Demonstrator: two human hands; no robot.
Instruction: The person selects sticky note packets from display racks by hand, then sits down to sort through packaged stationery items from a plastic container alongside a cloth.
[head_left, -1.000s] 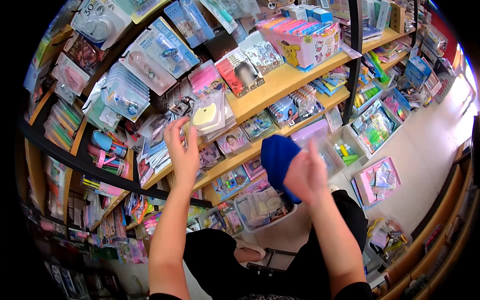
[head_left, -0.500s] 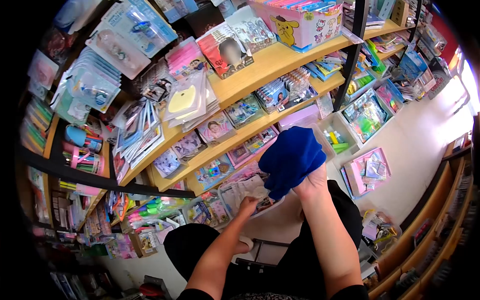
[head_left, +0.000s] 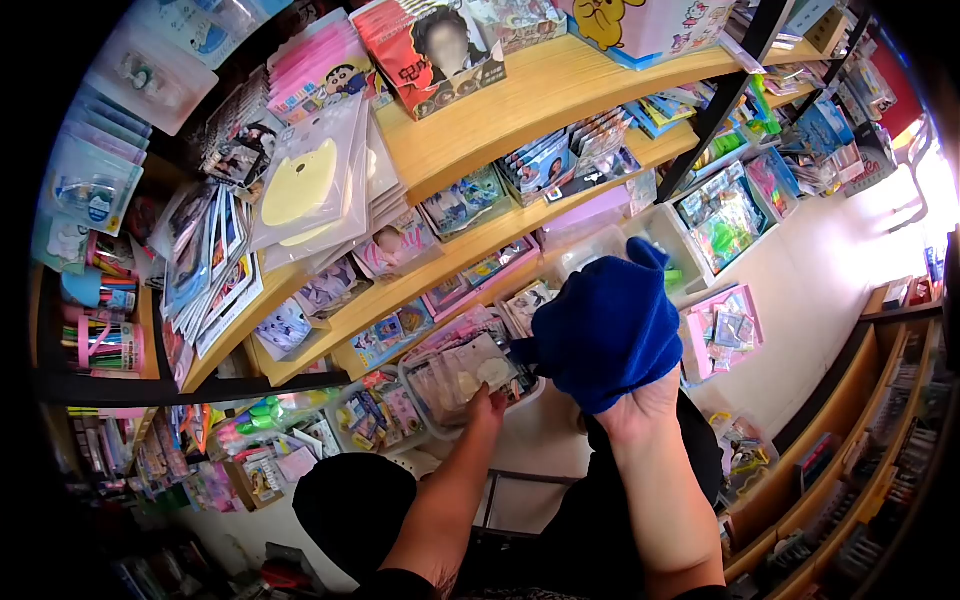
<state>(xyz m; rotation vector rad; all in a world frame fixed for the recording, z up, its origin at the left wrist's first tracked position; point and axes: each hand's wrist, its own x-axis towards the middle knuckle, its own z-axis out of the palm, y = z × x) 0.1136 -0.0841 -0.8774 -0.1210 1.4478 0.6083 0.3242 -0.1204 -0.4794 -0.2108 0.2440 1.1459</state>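
Observation:
A bunched dark blue cloth (head_left: 610, 335) is held up in front of me by my right hand (head_left: 645, 405), whose fingers are mostly hidden beneath it. Lower and to the left, my left hand (head_left: 487, 402) is closed at the edge of a pale, see-through packet (head_left: 478, 365). That packet lies at the top of a clear plastic bin (head_left: 432, 425) filled with flat packets. A loose corner of the cloth hangs near the bin's right side.
Wooden shelves (head_left: 480, 150) of stationery and cards curve across in front. Plastic bins (head_left: 345, 430) line the floor below them. A pink tray (head_left: 752, 300) lies to the right, near another wooden rack (head_left: 850, 430). A dark metal frame (head_left: 520, 478) shows between my knees.
The view has shifted closer to the shelves. The blue cloth, still in my right hand, appears larger and spread differently. My left hand stays at the bin, with the pale packet more visible.

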